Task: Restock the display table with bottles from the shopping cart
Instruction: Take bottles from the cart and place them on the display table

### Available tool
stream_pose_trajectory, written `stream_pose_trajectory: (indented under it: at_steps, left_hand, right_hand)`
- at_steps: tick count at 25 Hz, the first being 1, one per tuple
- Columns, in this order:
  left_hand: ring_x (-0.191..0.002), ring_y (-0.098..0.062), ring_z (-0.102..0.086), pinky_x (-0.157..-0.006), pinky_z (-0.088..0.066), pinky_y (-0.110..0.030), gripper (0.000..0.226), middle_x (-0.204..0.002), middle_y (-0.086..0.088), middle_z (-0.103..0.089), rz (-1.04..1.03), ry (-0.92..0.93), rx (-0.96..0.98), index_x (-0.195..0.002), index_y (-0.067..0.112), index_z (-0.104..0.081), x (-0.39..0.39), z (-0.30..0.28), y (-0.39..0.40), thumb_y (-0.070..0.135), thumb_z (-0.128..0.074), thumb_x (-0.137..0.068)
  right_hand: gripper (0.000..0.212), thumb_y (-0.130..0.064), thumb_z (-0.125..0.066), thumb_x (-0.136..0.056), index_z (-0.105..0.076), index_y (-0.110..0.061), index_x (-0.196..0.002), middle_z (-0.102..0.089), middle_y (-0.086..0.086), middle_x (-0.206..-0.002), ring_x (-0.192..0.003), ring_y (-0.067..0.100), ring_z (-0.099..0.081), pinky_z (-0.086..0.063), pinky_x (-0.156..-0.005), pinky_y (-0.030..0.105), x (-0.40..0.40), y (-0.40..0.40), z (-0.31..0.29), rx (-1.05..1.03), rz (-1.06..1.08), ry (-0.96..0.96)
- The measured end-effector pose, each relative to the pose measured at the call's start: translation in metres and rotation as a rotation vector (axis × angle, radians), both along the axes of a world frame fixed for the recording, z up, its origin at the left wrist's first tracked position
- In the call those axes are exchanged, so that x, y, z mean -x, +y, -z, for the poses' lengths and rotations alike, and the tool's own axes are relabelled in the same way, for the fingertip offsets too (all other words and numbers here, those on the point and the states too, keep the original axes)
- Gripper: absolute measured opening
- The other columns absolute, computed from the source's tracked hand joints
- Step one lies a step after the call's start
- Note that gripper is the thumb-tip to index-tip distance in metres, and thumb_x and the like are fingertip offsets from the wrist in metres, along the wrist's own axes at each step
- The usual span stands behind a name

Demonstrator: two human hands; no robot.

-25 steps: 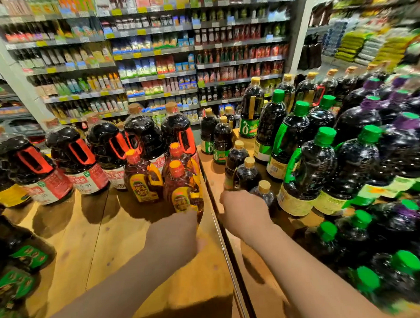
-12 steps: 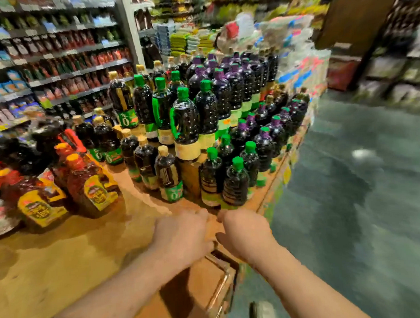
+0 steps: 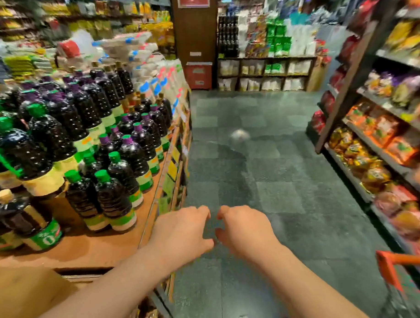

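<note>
Two hands, both empty. Left hand over floor just off display table edge, fingers loosely curled, nothing held. Right hand just beside it, apart from table, fingers loosely curled, nothing held. Display table carries dark bottles, too many to count exactly: front row two green-capped, purple-capped rows behind, one beige-capped bottle at table's near edge. One shopping cart, orange corner only, well right of table. Cart contents not visible. Snack shelves across aisle from table.

two bare forearms, left hand, right hand; no sleeves, rings or watch seen.
</note>
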State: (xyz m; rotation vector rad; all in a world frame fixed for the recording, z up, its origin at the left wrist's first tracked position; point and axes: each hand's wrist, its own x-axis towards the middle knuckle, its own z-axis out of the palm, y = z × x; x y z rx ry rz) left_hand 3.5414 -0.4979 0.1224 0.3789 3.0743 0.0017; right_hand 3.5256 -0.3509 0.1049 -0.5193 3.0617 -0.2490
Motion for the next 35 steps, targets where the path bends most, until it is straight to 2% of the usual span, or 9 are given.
stream_pose_trajectory:
  at_steps: [5, 11, 15, 20, 26, 32, 35]
  left_hand:
    - [-0.114, -0.017, -0.059, -0.085, -0.050, -0.035, 0.051, -0.122, 0.009, -0.059, 0.311, 0.004, -0.027, -0.125, 0.037, -0.045, 0.008, -0.001, 0.133, 0.063, -0.051, -0.082]
    - [-0.117, -0.017, -0.058, -0.088, -0.049, -0.033, 0.054, -0.126, 0.010, -0.057, 0.676, -0.027, -0.022, -0.129, 0.038, -0.042, -0.015, 0.005, 0.296, 0.061, -0.055, -0.082]
    - [-0.113, -0.018, -0.060, -0.087, -0.052, -0.035, 0.052, -0.122, 0.009, -0.058, 0.880, -0.044, -0.020, -0.127, 0.037, -0.043, -0.036, 0.013, 0.380, 0.061, -0.054, -0.082]
    - [-0.120, -0.020, -0.056, -0.091, -0.051, -0.040, 0.065, -0.133, 0.007, -0.053, 1.121, -0.031, 0.043, -0.136, 0.034, -0.038, -0.060, 0.024, 0.462, 0.065, -0.057, -0.082]
    - [-0.110, -0.023, -0.060, -0.083, -0.052, -0.037, 0.073, -0.138, 0.006, -0.041, 1.379, -0.152, 0.075, -0.136, 0.029, -0.038, -0.091, 0.044, 0.513, 0.065, -0.064, -0.078]
    - [-0.108, -0.021, -0.061, -0.075, -0.055, -0.037, 0.076, -0.144, 0.004, -0.037, 1.638, -0.155, 0.158, -0.140, 0.028, -0.035, -0.122, 0.064, 0.541, 0.068, -0.061, -0.080]
    - [-0.108, -0.020, -0.060, -0.073, -0.055, -0.036, 0.077, -0.144, 0.004, -0.038, 1.689, -0.157, 0.191, -0.141, 0.028, -0.036, -0.136, 0.078, 0.552, 0.068, -0.060, -0.080]
  right_hand:
    - [0.034, -0.041, -0.054, -0.088, -0.054, -0.026, -0.119, -0.065, 0.002, -0.109, -0.106, 0.026, -0.060, -0.046, -0.076, 0.034, -0.035, 0.130, -0.004, 0.021, 0.241, 0.021]
    - [0.032, -0.044, -0.054, -0.086, -0.055, -0.024, -0.111, -0.066, 0.002, -0.104, -0.104, 0.027, -0.060, -0.049, -0.079, 0.037, -0.105, 0.279, 0.000, 0.015, 0.531, 0.031]
    - [0.033, -0.043, -0.054, -0.085, -0.055, -0.030, -0.115, -0.067, 0.001, -0.109, -0.107, 0.027, -0.061, -0.049, -0.082, 0.037, -0.151, 0.345, 0.005, 0.049, 0.741, 0.007]
    - [0.034, -0.045, -0.054, -0.089, -0.056, -0.031, -0.120, -0.065, -0.002, -0.112, -0.109, 0.024, -0.058, -0.048, -0.081, 0.036, -0.211, 0.417, 0.004, 0.038, 0.968, -0.018]
    - [0.033, -0.049, -0.055, -0.089, -0.058, -0.033, -0.118, -0.066, -0.011, -0.105, -0.097, 0.015, -0.061, -0.052, -0.074, 0.032, -0.288, 0.443, 0.015, 0.098, 1.388, 0.004]
    - [0.032, -0.046, -0.055, -0.091, -0.059, -0.030, -0.119, -0.066, -0.011, -0.104, -0.095, 0.013, -0.061, -0.053, -0.072, 0.032, -0.354, 0.404, 0.034, 0.120, 1.767, -0.007]
    - [0.033, -0.046, -0.054, -0.092, -0.058, -0.030, -0.120, -0.065, -0.011, -0.101, -0.093, 0.013, -0.061, -0.051, -0.067, 0.029, -0.376, 0.388, 0.043, 0.131, 1.868, -0.034]
